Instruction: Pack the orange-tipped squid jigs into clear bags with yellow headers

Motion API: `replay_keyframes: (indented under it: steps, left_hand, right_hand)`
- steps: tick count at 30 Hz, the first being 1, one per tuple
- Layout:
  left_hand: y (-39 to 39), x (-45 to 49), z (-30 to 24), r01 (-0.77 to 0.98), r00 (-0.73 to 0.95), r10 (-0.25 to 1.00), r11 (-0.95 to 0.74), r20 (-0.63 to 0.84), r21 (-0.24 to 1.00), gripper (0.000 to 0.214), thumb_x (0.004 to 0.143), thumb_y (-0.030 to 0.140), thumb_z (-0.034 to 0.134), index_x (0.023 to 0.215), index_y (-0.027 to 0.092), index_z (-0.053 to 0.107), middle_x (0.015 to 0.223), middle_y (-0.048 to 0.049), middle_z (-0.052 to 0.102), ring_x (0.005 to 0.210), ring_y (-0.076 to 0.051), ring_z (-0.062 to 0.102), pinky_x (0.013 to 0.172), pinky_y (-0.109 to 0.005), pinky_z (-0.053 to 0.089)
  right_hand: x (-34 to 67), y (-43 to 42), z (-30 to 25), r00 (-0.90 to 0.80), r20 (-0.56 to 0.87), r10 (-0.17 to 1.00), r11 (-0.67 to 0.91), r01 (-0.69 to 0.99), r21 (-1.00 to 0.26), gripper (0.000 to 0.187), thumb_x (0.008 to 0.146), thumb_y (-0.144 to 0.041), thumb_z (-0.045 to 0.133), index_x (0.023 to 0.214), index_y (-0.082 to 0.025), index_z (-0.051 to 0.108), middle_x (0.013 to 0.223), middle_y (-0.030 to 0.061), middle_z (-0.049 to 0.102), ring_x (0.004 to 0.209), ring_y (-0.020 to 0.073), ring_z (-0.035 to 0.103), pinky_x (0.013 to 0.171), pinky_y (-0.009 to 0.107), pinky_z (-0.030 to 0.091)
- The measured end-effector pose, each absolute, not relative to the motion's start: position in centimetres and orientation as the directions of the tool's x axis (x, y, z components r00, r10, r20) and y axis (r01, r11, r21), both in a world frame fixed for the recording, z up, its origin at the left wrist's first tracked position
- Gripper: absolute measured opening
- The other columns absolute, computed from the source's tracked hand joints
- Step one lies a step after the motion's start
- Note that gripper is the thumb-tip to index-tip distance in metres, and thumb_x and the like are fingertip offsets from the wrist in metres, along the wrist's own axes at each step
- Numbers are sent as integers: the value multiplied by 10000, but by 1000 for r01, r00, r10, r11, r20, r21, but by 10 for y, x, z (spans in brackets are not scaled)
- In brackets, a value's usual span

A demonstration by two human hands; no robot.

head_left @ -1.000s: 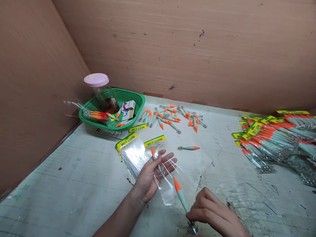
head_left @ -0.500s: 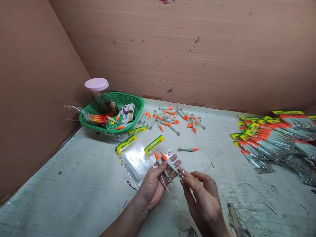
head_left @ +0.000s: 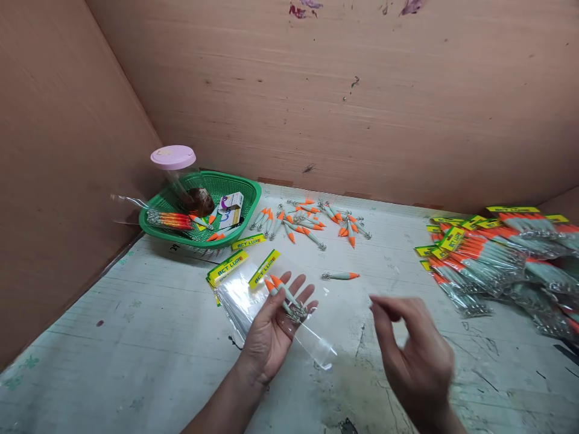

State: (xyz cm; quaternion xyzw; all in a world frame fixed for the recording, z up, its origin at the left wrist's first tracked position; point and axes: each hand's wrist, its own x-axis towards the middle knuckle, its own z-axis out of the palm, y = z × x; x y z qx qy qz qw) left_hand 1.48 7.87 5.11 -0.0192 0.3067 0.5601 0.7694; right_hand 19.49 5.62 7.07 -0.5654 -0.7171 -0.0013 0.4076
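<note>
My left hand [head_left: 275, 328] lies palm up, its thumb pressed on a clear plastic bag [head_left: 320, 348] with a yellow-green header card [head_left: 265, 269] reading BCT LURE. Two pale squid lures [head_left: 286, 294] with orange tips and hooked ends lie across the fingers with the bag; whether they are inside it I cannot tell. To the right, my right hand [head_left: 414, 349] is off the bag, thumb and forefinger pinched together, nothing visible between them. A single lure [head_left: 340, 276] lies beyond the hands. Flat bags [head_left: 233, 301] are stacked beside my left hand.
Loose lures [head_left: 312, 223] are scattered toward the back wall. A green basket [head_left: 256, 202] at the left holds a pink-lidded jar [head_left: 173, 158], a small box [head_left: 230, 209] and bagged red-orange lures [head_left: 169, 220]. Filled lure packs [head_left: 493, 259] are piled at the right.
My right hand has left the lures and bag and moved right. The two lures have shifted slightly left in my left hand, and the bag's lower end now hangs out to the right.
</note>
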Motion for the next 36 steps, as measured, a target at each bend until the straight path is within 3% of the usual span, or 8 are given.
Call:
replay_keyframes:
  steps: [4, 9, 13, 16, 20, 25, 30, 36]
  left_hand:
    - [86, 9, 52, -896, 145, 846, 332, -513, 295, 401, 884, 166, 481, 1280, 120, 442, 1136, -150, 654, 1031, -255, 631, 924, -439, 497]
    - [89, 6, 50, -890, 142, 846, 337, -515, 307, 397, 878, 139, 480, 1272, 114, 445, 1119, -151, 659, 1036, -250, 629, 927, -423, 499]
    - [92, 3, 49, -896, 119, 844, 318, -523, 309, 376, 878, 127, 475, 1254, 115, 462, 1099, -145, 668, 1023, -239, 637, 888, -382, 528]
    - [92, 2, 48, -896, 111, 846, 312, -522, 315, 356, 878, 118, 471, 1233, 108, 480, 1099, -150, 668, 1029, -245, 633, 861, -373, 545]
    - [91, 4, 47, -894, 111, 844, 315, -524, 318, 338, 879, 118, 471, 1216, 96, 497, 1114, -164, 661, 1031, -252, 631, 849, -374, 554]
    - [91, 5, 47, -896, 124, 841, 323, -527, 305, 320, 883, 130, 474, 1201, 102, 509, 1091, -150, 673, 1011, -241, 642, 843, -358, 557]
    - [91, 6, 46, -890, 129, 840, 333, -528, 312, 308, 877, 129, 486, 1183, 102, 512, 1081, -145, 677, 1005, -244, 645, 841, -366, 555]
    - [86, 12, 45, -843, 203, 822, 423, -532, 333, 328, 859, 159, 526, 1184, 111, 516, 1100, -147, 669, 1013, -264, 639, 852, -387, 539]
  right_hand:
    - [191, 111, 34, -79, 394, 916, 254, 874, -415, 149, 881, -280, 461, 891, -191, 580, 724, 41, 599, 603, 174, 557, 511, 283, 388]
    - [172, 132, 5, -68, 373, 925, 229, 885, -405, 181, 856, -237, 479, 699, -189, 553, 689, 65, 563, 641, 203, 556, 492, 278, 355]
    - [188, 102, 22, -145, 409, 901, 340, 823, -455, 147, 890, -248, 450, 893, -178, 579, 794, 68, 586, 722, 193, 563, 607, 303, 446]
    - [206, 72, 41, -181, 424, 888, 418, 704, -574, 168, 898, -251, 486, 1040, -194, 555, 860, 58, 582, 761, 170, 566, 665, 296, 478]
    - [218, 41, 54, -173, 354, 919, 394, 377, -838, 204, 878, -199, 543, 1078, -233, 560, 907, 62, 584, 843, 177, 567, 702, 294, 491]
    - [226, 27, 65, -237, 286, 928, 333, 190, -923, 188, 902, -296, 510, 1076, -255, 569, 880, 60, 599, 822, 179, 578, 678, 285, 513]
    - [231, 28, 87, -532, 291, 795, 509, 326, -796, 233, 893, -276, 534, 1120, -226, 554, 850, 61, 626, 770, 174, 602, 654, 278, 510]
    - [195, 42, 90, -603, 424, 676, 734, 605, -310, 260, 885, -166, 522, 1134, -108, 571, 837, 93, 662, 721, 175, 578, 621, 292, 486]
